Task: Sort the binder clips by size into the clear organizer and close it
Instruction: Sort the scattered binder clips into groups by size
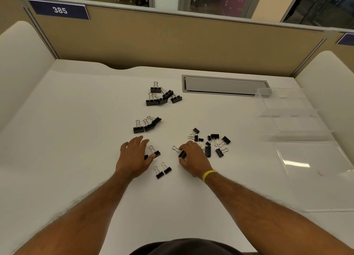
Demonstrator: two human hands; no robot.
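Black binder clips lie in groups on the white desk. Several large clips (162, 95) sit farthest back, three medium ones (146, 125) nearer. A mixed heap of small clips (212, 142) lies to the right. Two small clips (162, 171) rest between my hands. My left hand (135, 157) lies palm down, its fingertips on a medium clip (156, 152). My right hand (193, 156) pinches another clip (181, 152) whose wire handles stick out to the left. The clear organizer (298, 120) stands open at the right, its lid (314, 174) flat on the desk.
A grey cable hatch (224, 85) is set into the desk behind the organizer. Tan partition walls (172, 44) and white side panels enclose the desk on three sides. A yellow band circles my right wrist (208, 174).
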